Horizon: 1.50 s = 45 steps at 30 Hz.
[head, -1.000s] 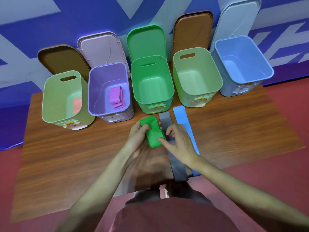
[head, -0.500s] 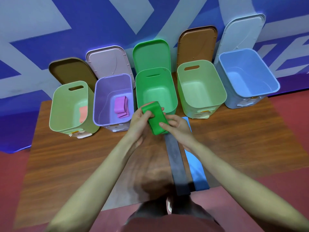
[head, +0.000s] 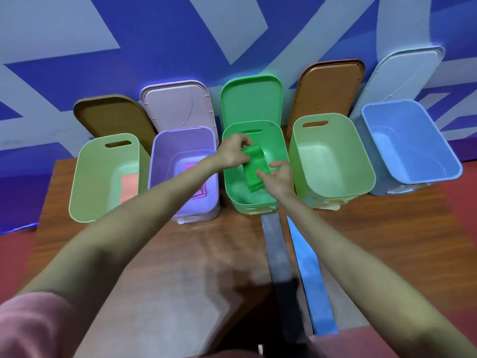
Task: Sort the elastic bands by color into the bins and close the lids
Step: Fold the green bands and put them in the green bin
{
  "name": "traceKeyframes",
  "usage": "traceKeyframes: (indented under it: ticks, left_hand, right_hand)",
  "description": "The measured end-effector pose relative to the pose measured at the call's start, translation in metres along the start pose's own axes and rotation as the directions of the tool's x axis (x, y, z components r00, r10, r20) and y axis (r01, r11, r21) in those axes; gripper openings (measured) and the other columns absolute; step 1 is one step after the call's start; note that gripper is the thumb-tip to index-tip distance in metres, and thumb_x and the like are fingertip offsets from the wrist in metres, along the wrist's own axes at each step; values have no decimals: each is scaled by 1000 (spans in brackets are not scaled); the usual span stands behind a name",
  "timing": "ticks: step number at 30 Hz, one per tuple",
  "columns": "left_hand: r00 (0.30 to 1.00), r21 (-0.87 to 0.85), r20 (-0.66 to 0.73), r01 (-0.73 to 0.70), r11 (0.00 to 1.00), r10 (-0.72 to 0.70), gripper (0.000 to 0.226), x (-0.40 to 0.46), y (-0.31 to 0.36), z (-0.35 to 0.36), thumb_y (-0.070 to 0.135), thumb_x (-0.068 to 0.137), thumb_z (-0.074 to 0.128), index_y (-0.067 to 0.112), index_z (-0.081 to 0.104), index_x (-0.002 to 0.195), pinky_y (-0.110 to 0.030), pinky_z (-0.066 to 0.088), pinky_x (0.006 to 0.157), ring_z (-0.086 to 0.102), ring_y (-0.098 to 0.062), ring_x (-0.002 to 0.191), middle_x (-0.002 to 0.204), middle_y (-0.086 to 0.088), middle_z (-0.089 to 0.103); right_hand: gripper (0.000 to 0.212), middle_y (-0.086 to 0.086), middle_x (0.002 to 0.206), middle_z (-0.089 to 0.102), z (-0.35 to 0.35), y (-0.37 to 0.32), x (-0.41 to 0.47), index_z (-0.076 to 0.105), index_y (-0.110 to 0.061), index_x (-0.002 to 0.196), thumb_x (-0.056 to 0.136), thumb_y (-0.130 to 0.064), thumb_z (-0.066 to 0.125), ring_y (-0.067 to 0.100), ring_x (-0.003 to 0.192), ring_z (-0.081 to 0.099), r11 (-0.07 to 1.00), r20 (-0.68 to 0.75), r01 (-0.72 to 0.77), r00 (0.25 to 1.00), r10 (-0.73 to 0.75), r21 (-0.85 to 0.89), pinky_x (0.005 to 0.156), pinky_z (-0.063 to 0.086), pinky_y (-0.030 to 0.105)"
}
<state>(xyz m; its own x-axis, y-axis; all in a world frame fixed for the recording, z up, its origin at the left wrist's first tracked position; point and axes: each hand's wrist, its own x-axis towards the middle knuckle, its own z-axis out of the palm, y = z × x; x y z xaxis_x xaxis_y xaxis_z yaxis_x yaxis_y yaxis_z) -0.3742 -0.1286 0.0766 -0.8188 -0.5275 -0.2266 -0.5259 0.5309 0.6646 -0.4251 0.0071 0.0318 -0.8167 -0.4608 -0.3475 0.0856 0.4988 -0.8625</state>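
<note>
Together, left hand (head: 232,153) and right hand (head: 277,177) gripping folded green band (head: 254,166), over green bin (head: 280,140)

A brown wood-grain table (head: 387,236) carries five open plastic bins in a row (pale green (head: 85,192), lilac (head: 165,140), bright green (head: 247,202), pale green (head: 361,174), light blue (head: 449,161)), with a flat grey elastic band (head: 275,244) and a blue elastic band (head: 309,275) apparently side by side.

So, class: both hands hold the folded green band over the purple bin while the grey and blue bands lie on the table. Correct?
Not quite. In the head view, the left hand and right hand hold the green band over the green bin, not the purple one. The grey band and blue band do lie on the table.
</note>
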Motion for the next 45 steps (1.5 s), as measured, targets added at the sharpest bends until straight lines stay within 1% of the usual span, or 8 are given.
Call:
traceKeyframes:
  ticks: [4,15,24,28,32,38,42,45]
  left_hand:
    - [989,270,149,-61,961,21,34,38,-9,14,-7,74,58,-2,65,107,-23,39,71,60,-32,100,106,-20,66]
    - [961,420,266,-47,906,-73,12,79,-32,63,-8,76,57,3,57,79,-31,50,83,61,-31,103,112,-19,63]
    - [970,548,242,-105,830,-37,23,76,-43,66,-3,84,53,-1,53,107,-38,47,85,56,-35,105,114,-20,57]
    - [977,595,212,-134,793,6,27,70,-36,46,-5,84,52,-2,53,111,-38,46,87,56,-35,107,115,-20,57]
    - [990,480,89,-137,867,108,29,60,-25,16,3,82,54,0,57,111,-40,48,84,57,-36,103,112,-19,60]
    - [884,55,-416,-210,976,214,25,-26,-3,-9,13,83,54,7,59,106,-34,51,71,61,-19,74,86,-1,65]
    - [761,-190,-643,-265,945,85,15,-108,3,15,13,85,55,9,58,99,-23,46,61,54,-8,61,72,6,58]
    - [801,-264,-599,-191,945,-5,10,-154,-8,54,9,85,58,12,56,94,-25,45,59,54,-8,60,70,4,59]
  right_hand:
    - [58,4,82,46,20,3,31,38,5,119,76,-11,74,27,81,58,984,102,-174,979,178,-46,74,56,50]
    - [54,20,107,59,45,39,84,46,4,122,74,-1,71,30,79,64,904,136,-287,929,343,-317,31,45,24]
    - [51,19,87,57,45,43,78,26,14,126,91,-10,54,28,60,59,796,187,-150,931,313,-586,27,37,20]
    - [47,25,115,59,34,26,67,40,12,120,92,-23,54,33,86,63,723,223,6,953,204,-691,59,44,28]
    - [40,23,121,56,14,-5,46,51,4,111,93,-31,54,37,112,55,613,304,193,949,81,-766,83,44,36]
    - [34,20,107,59,-36,-36,-12,49,0,113,89,-22,58,34,100,57,631,273,492,867,-416,-601,79,41,36]
    - [27,9,95,59,-74,-21,-61,51,-4,111,87,-16,56,20,86,55,685,123,601,781,-612,-412,74,43,31]
    - [17,2,85,56,-91,20,-86,52,-9,102,86,-16,55,20,79,55,744,79,550,820,-567,-379,69,44,32]
